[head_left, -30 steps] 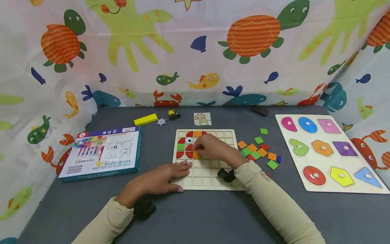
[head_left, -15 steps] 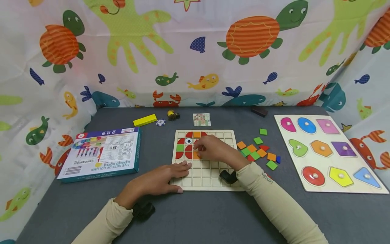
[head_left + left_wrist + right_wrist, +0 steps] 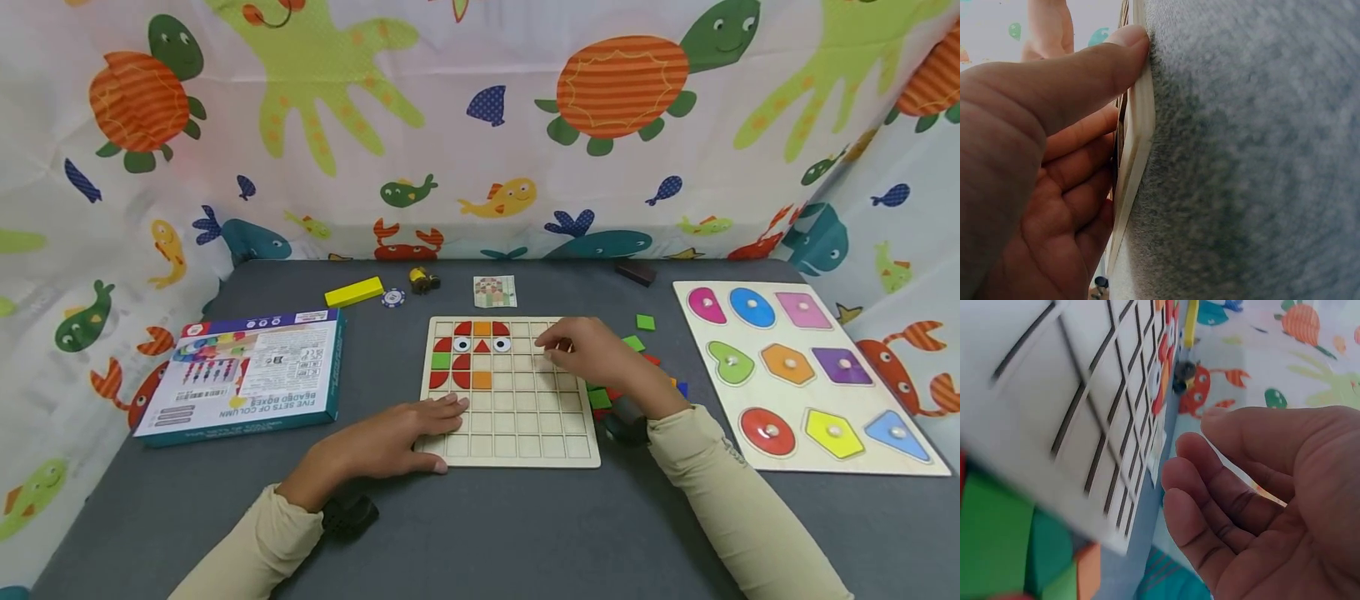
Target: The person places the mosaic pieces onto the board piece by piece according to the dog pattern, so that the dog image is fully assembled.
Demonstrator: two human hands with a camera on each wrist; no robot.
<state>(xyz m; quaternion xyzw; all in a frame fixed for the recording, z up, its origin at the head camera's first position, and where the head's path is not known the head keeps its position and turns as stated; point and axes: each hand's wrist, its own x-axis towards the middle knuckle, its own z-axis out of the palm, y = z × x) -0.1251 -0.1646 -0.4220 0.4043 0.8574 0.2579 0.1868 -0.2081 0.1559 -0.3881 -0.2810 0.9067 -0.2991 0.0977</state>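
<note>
While our right hand (image 3: 600, 350) hangs over the wooden grid board (image 3: 525, 425) on the desk (image 3: 510, 533), its grip empty and apart, sweeping it low could scatter our loose tiles (image 3: 599, 399); our relaxed left hand (image 3: 393, 437), pressing unevenly, could skew the board.
</note>
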